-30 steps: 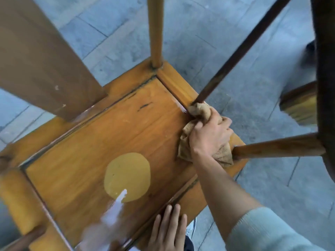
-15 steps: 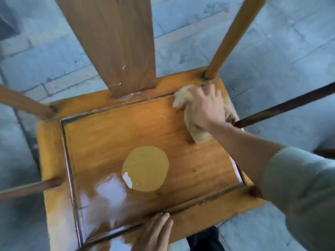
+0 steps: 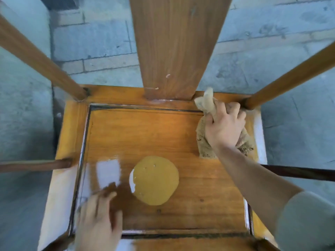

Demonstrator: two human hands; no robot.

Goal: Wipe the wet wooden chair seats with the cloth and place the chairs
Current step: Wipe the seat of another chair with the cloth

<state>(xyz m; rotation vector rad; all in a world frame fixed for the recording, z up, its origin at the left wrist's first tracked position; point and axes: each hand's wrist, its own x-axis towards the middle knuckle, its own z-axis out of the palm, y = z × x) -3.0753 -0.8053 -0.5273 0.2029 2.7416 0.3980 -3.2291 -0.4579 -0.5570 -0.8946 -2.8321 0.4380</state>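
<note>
Right hand (image 3: 224, 127) is closed in a fist round a crumpled tan terry cloth (image 3: 206, 144), pressing it down onto the glossy orange-brown wooden chair seat (image 3: 145, 134) at the seat's far right corner, just beside the round wooden back post (image 3: 290, 75) and touching the foot of the flat wooden back splat (image 3: 174, 48) with one loose cloth tip. Forearm runs diagonally from the near right edge of the seat up to that corner; wrist roughly straight, knuckles up, grey-green sleeve (image 3: 308, 220) pushed back above the forearm.

Left hand (image 3: 97, 220) lies palm down, fingers together and flat, on the near left part of the seat (motion-blurred, so contact pressure is a guess), apparently steadying the chair.

Step in hand, as judged: wiping the seat, working the far rail and corners. Wet sheen shows along the left rail, the near left panel beside the round mustard-yellow patch (image 3: 155, 180), and the groove at the splat foot.

Next move would call for dragging the cloth leftward along the far edge past the splat, then back over the near left area; the left hand must lift clear first. Placing the chair is not yet due.
</note>
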